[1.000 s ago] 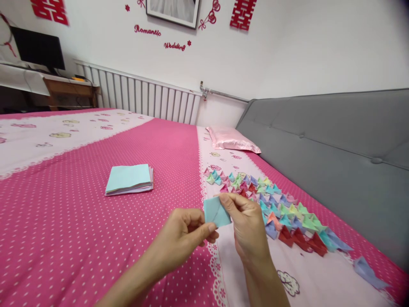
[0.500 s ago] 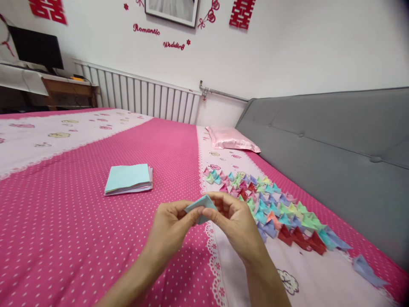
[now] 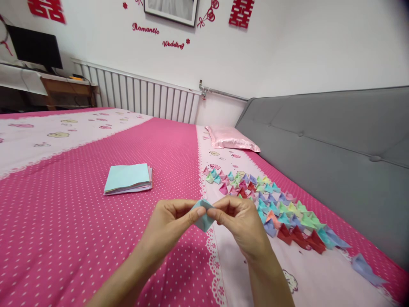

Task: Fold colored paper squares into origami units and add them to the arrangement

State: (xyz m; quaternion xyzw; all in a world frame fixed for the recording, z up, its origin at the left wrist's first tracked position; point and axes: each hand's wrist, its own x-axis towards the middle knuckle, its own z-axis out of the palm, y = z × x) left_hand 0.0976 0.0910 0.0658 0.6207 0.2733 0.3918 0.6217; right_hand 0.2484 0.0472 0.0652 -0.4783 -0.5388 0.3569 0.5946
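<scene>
A small folded piece of light blue paper (image 3: 204, 220) is held up above the bed between my two hands. My left hand (image 3: 174, 221) pinches its left side, thumb in front and fingers behind. At its right edge my right hand (image 3: 238, 219) grips it between thumb and bent fingers. To the right, many folded paper boats (image 3: 287, 215) in blue, green, red, pink, purple and yellow lie in rows. A stack of square paper sheets (image 3: 128, 178), light blue on top, rests to the left beyond my hands.
The bed has a pink dotted cover (image 3: 79, 221) with pale printed bands. A pink pillow (image 3: 230, 138) lies by the grey headboard (image 3: 335, 132). One purple paper boat (image 3: 367, 269) sits apart at the near right. A radiator (image 3: 137, 91) and a desk with a monitor (image 3: 35, 47) stand beyond.
The blue paper has turned in my fingers, from a wide pointed shape to a squarer one. My right hand has shifted slightly right and down to its edge.
</scene>
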